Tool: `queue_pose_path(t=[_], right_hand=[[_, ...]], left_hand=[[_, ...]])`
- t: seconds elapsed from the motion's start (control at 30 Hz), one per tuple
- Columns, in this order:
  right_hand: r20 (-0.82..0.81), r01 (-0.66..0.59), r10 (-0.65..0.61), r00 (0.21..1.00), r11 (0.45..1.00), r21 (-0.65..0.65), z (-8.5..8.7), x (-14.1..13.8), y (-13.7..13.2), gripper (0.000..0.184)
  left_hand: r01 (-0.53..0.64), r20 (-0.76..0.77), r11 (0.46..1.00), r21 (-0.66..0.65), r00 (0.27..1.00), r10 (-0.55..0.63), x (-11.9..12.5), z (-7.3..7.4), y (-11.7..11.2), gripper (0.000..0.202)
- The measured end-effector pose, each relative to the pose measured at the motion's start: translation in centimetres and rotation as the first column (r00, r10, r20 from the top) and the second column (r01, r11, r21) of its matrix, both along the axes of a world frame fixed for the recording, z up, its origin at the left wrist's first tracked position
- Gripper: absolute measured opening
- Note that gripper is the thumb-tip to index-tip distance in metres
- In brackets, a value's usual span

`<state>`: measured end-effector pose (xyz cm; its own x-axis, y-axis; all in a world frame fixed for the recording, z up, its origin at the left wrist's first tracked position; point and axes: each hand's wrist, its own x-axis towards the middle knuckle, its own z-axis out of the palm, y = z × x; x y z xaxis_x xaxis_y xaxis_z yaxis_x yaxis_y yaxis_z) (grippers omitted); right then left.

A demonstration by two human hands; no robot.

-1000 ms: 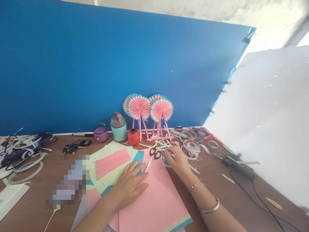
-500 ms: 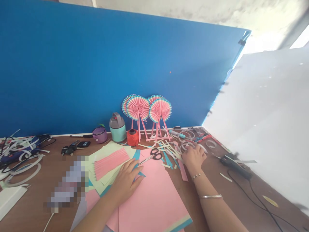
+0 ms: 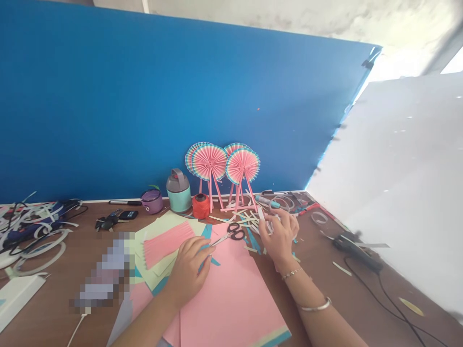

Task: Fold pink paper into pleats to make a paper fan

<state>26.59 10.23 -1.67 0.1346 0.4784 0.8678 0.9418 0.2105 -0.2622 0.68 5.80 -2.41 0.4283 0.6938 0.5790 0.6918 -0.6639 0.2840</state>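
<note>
Four pleated fans (image 3: 209,163), one pair of scissors (image 3: 229,234) on pink paper (image 3: 231,294), left hand (image 3: 191,266) lying slack there, right hand (image 3: 279,236) curled beside white strip (image 3: 261,213), hold unclear, farther left than before

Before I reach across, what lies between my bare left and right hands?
Black-handled metal scissors, pink paper and loose blue and cream paper strips, in the head view.

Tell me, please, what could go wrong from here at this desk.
The scissors lie on the pink paper, pointed end by the left hand, so a slip might nick it. The right hand, apparently pinching a white strip, is close to loose paper strips and could scatter them. The paper fans standing beyond it might get knocked.
</note>
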Motion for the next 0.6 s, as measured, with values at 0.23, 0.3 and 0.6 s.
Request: queue_pose_path(t=[0.23, 0.3, 0.6], right_hand=[[0.117, -0.455, 0.488, 0.865, 0.860, -0.230, 0.6, -3.3, -2.1, 0.007], [0.126, -0.505, 0.543, 0.831, 0.829, -0.243, 0.5, -4.6, -2.7, 0.007], [0.128, -0.654, 0.729, 0.673, 0.667, -0.357, -0.6, -6.1, -3.2, 0.046]], left_hand=[[0.050, 0.083, 0.998, -0.040, 0.995, -0.047, 0.2, 0.2, -0.4, 0.035], [0.074, 0.081, 0.994, -0.075, 0.994, -0.068, 0.3, 0.2, -0.5, 0.041], [0.106, 0.076, 0.982, -0.156, 0.993, -0.096, 0.7, -0.2, -1.1, 0.056]])
